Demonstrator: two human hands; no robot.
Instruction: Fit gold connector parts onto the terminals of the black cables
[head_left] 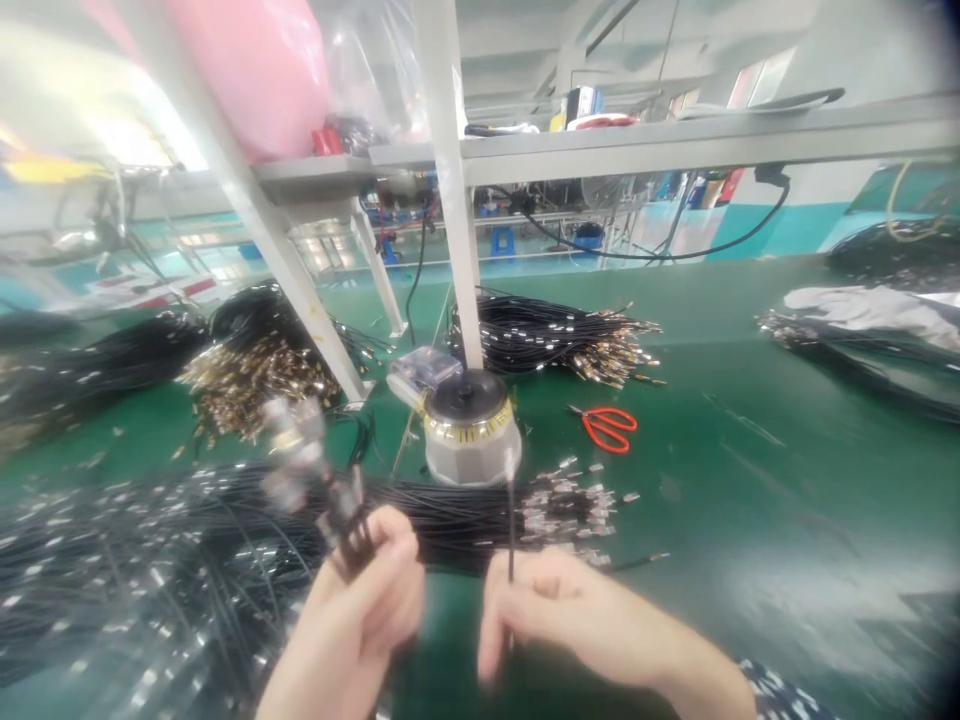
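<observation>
My left hand (375, 590) is closed around several black cables whose pale connector ends (296, 450) stick up above the fist, blurred by motion. Between the thumb and fingers of my right hand (540, 610) is one black cable (511, 525), held upright with a light tip at its top. Behind both hands a thick bundle of black cables (450, 515) lies across the bench, its clear and silvery connector ends (570, 505) fanned out to the right. A round dispenser (472, 440) with a white base and black top stands just beyond that bundle.
Red-handled scissors (611, 428) lie right of the dispenser on the green bench (712, 500). More cable bundles (555, 340) rest at the back, and a loose heap (150, 590) spreads at left. White shelf posts (461, 200) rise from the bench. A pale glove (877, 310) sits far right.
</observation>
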